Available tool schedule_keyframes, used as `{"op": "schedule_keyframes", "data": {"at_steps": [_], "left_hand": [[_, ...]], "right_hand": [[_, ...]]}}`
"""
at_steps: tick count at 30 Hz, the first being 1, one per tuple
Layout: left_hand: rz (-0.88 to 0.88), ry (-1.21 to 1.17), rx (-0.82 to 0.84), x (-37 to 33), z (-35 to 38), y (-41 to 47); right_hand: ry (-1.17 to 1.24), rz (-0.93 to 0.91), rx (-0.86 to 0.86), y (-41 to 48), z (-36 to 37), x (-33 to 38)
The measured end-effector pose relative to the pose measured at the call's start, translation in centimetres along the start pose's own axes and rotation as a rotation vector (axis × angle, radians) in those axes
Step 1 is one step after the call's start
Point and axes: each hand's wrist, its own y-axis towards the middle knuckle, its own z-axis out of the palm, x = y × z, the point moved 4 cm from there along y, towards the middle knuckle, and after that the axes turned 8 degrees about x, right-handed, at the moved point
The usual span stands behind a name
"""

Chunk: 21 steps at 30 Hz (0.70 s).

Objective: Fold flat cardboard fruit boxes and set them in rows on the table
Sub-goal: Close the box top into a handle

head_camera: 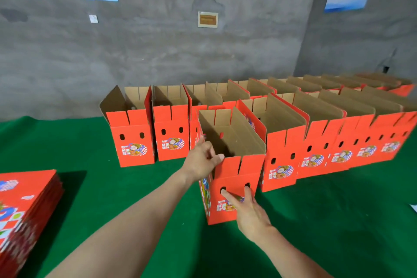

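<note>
Box of red printed cardboard (234,174), folded and open-topped, stands upright on the green cloth table (112,165), just beside the front row's end box (279,165). Left hand (202,158), arm outstretched, grips its top left corner, thumb over the front flap; right hand (247,209) presses straight, spread fingers (228,197) against its front face.

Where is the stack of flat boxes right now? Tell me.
The stack of flat boxes lies at the head view's lower left edge on the green table, left of the left forearm, apart from the rows of folded boxes.
</note>
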Motion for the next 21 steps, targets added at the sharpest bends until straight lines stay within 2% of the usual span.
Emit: {"op": "schedule_keyframes", "data": {"at_steps": [7,14,21], "left_hand": [[0.010,-0.037,0.036,-1.8,3.6,5.9],[-0.003,-0.168,0.113,-2.8,5.6,8.4],[-0.018,-0.327,-0.065,-2.2,6.5,9.6]], "right_hand": [[0.003,0.067,0.004,3.9,-1.1,-4.9],[-0.081,0.048,-0.016,6.3,-1.7,-8.1],[-0.125,0.045,-0.073,7.2,-2.9,-11.4]]}}
